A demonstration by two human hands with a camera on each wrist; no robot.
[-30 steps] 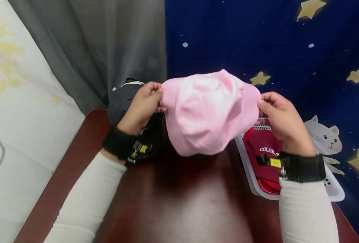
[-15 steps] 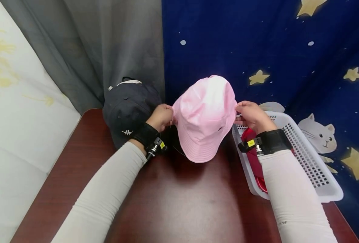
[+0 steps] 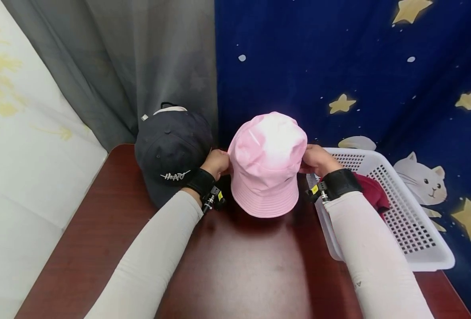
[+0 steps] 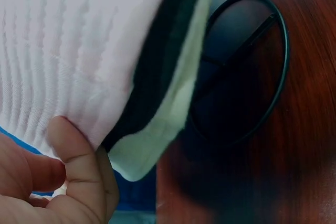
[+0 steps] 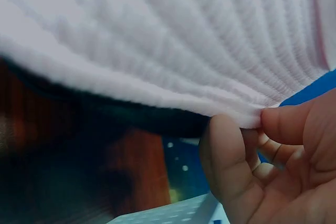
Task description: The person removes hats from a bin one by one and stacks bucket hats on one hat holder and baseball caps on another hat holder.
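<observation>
Two hands pinch a pink bucket hat (image 3: 268, 164) by its brim: left hand (image 3: 217, 163) at nine o'clock, right hand (image 3: 314, 159) at three, holding it at the bench's (image 3: 235, 266) far edge. Soft, light cloth, it looks floppy; opposite brim edges seem the surest hold.

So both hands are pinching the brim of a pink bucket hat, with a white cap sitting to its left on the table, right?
Not quite: the cap left of the pink bucket hat is dark navy, not white, as the head view shows. The left hand and right hand do pinch the brim.
</observation>
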